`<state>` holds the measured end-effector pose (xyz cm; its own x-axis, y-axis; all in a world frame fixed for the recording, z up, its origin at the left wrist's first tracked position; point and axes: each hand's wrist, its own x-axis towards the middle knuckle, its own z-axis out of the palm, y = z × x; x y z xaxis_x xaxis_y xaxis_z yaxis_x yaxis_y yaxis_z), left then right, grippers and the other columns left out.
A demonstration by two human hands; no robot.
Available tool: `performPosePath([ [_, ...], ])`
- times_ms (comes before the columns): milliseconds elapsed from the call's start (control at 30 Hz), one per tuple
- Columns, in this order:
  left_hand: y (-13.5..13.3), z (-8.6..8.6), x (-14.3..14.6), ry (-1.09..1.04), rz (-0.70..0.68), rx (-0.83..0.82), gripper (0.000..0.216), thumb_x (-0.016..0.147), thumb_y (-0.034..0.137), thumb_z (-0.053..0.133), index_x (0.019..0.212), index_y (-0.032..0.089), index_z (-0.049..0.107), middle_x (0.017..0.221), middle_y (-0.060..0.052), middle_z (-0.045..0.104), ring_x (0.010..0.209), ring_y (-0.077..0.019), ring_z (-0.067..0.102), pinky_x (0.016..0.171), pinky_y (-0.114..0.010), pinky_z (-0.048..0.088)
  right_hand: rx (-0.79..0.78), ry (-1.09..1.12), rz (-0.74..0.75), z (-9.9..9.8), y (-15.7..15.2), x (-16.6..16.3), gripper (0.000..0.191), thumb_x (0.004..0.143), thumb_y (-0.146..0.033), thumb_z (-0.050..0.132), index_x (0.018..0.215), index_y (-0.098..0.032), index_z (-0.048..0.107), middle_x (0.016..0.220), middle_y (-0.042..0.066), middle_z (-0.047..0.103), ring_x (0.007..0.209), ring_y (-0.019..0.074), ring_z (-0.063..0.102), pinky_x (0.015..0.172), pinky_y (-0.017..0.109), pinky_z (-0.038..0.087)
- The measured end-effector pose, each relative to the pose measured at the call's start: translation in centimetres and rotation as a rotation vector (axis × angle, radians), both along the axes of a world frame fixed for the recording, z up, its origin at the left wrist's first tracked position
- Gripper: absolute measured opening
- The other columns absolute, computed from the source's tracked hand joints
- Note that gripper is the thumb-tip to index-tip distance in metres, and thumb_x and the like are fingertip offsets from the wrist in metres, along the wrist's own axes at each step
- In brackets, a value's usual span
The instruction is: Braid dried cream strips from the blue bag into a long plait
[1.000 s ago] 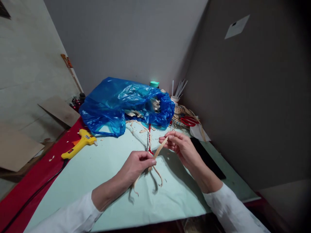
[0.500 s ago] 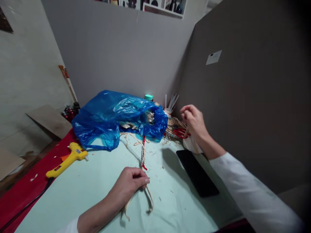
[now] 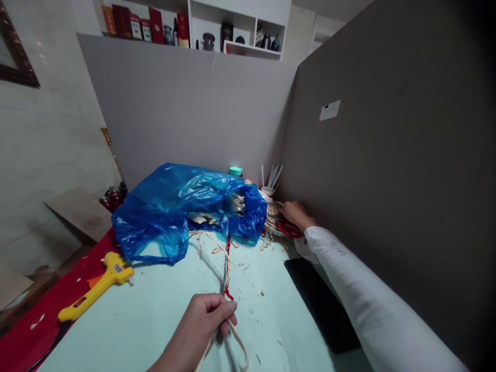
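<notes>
Near the front middle of the table, my left hand [image 3: 213,320] pinches a braid of pale straw strands with red cord [image 3: 228,268]. The braid runs away from me toward the blue bag. Loose straw ends [image 3: 241,343] hang below my fingers. At the back right, my right hand [image 3: 297,214] reaches into a shallow woven basket [image 3: 274,208]. Its fingers are curled together, and I cannot make out what is in them. Red-handled scissors [image 3: 289,230] lie just under that hand.
A blue plastic bag [image 3: 155,212] with straw inside fills the back of the table. A yellow glue gun [image 3: 96,287] lies at left, its cable trailing. A black phone-like slab [image 3: 321,305] lies under my right forearm. White sticks [image 3: 273,178] stand in a cup before grey panels [image 3: 178,108].
My right hand has gone from above the scissors down and away to the basket. My left hand keeps its pinch on the braid. The view has tilted upward, showing more shelf.
</notes>
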<state>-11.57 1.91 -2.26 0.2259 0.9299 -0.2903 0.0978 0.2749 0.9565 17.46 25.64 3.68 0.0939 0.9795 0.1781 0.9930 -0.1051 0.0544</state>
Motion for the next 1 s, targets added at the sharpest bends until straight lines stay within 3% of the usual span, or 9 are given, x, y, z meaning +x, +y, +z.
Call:
performPosePath([
  [167, -0.3, 0.6, -0.2, 0.005, -0.043, -0.004, 0.055, 0.074, 0.066, 0.056, 0.062, 0.013, 0.065, 0.048, 0.0, 0.051, 0.04, -0.007, 0.028, 0.043, -0.024, 0.016, 0.032, 0.045, -0.037, -1.3, 0.6, -0.2, 0.035, 0.091, -0.033, 0.059, 0.12, -0.014, 0.057, 0.119, 0.011, 0.059, 0.101, 0.0214, 0.061, 0.085, 0.041, 0.053],
  [333, -0.3, 0.6, -0.2, 0.054, -0.062, 0.034, 0.05, 0.078, 0.06, 0.056, 0.064, 0.013, 0.067, 0.05, 0.0, 0.053, 0.045, -0.0092, 0.035, 0.047, -0.024, 0.025, 0.19, 0.135, -0.038, -0.5, 0.4, -0.4, 0.031, 0.091, -0.033, 0.059, 0.115, -0.013, 0.059, 0.114, 0.01, 0.061, 0.097, 0.0199, 0.062, 0.083, 0.039, 0.053],
  [467, 0.1, 0.3, -0.1, 0.087, -0.08, 0.072, 0.042, 0.076, 0.051, 0.058, 0.061, 0.013, 0.067, 0.048, 0.0, 0.053, 0.05, -0.011, 0.041, 0.055, -0.025, 0.032, 0.474, 0.248, 0.025, 3.0, 0.0, -0.2, 0.021, 0.093, -0.026, 0.05, 0.096, -0.012, 0.065, 0.094, 0.011, 0.067, 0.09, 0.0218, 0.063, 0.077, 0.035, 0.048],
  [567, 0.1, 0.4, 0.0, 0.112, -0.075, 0.074, 0.034, 0.074, 0.043, 0.059, 0.062, 0.012, 0.068, 0.049, 0.0, 0.054, 0.052, -0.0114, 0.043, 0.058, -0.025, 0.034, 0.713, 0.358, 0.124, 7.4, -1.0, -0.6, 0.029, 0.096, -0.028, 0.037, 0.1, -0.016, 0.063, 0.095, 0.01, 0.068, 0.09, 0.0197, 0.061, 0.075, 0.029, 0.045],
  [667, -0.1, 0.7, 0.0, 0.1, -0.067, 0.08, 0.029, 0.073, 0.038, 0.059, 0.066, 0.011, 0.069, 0.051, 0.0, 0.056, 0.054, -0.0121, 0.045, 0.059, -0.025, 0.034, 0.848, 0.524, 0.261, 10.9, -3.4, -2.1, 0.038, 0.098, -0.03, 0.024, 0.103, -0.018, 0.06, 0.099, 0.01, 0.067, 0.086, 0.0165, 0.061, 0.069, 0.026, 0.046],
  [733, -0.2, 0.8, -0.1, 0.089, -0.075, 0.093, 0.028, 0.073, 0.037, 0.059, 0.068, 0.011, 0.069, 0.053, 0.0, 0.057, 0.055, -0.0124, 0.046, 0.059, -0.026, 0.033, 0.769, 0.879, 0.524, 11.7, -5.5, -3.4, 0.033, 0.095, -0.038, 0.035, 0.091, -0.019, 0.062, 0.085, 0.008, 0.067, 0.069, 0.0158, 0.059, 0.059, 0.026, 0.045],
  [800, -0.3, 0.9, -0.1, 0.082, -0.08, 0.104, 0.027, 0.073, 0.036, 0.059, 0.069, 0.011, 0.069, 0.054, 0.0, 0.057, 0.056, -0.0122, 0.046, 0.06, -0.025, 0.033, 0.561, 1.038, 0.67, 11.2, -7.4, -4.4, 0.026, 0.088, -0.041, 0.05, 0.08, -0.019, 0.061, 0.07, 0.005, 0.063, 0.056, 0.0145, 0.054, 0.05, 0.025, 0.042],
  [867, -0.4, 0.9, -0.2, 0.084, -0.079, 0.108, 0.026, 0.073, 0.035, 0.058, 0.069, 0.011, 0.069, 0.055, 0.0, 0.057, 0.055, -0.0118, 0.046, 0.059, -0.025, 0.032, 0.419, 0.916, 0.63, 10.2, -8.6, -4.7, 0.024, 0.085, -0.04, 0.053, 0.076, -0.019, 0.061, 0.062, 0.002, 0.059, 0.051, 0.0131, 0.05, 0.048, 0.024, 0.039],
  [1000, -0.3, 0.7, -0.2, 0.06, -0.072, 0.128, 0.024, 0.071, 0.032, 0.059, 0.068, 0.011, 0.069, 0.054, 0.0, 0.057, 0.054, -0.0114, 0.046, 0.058, -0.025, 0.032, 0.402, 0.415, 0.378, 8.8, -8.9, -3.8, 0.025, 0.087, -0.031, 0.047, 0.079, -0.016, 0.066, 0.067, 0.002, 0.065, 0.063, 0.014, 0.057, 0.056, 0.022, 0.039],
])
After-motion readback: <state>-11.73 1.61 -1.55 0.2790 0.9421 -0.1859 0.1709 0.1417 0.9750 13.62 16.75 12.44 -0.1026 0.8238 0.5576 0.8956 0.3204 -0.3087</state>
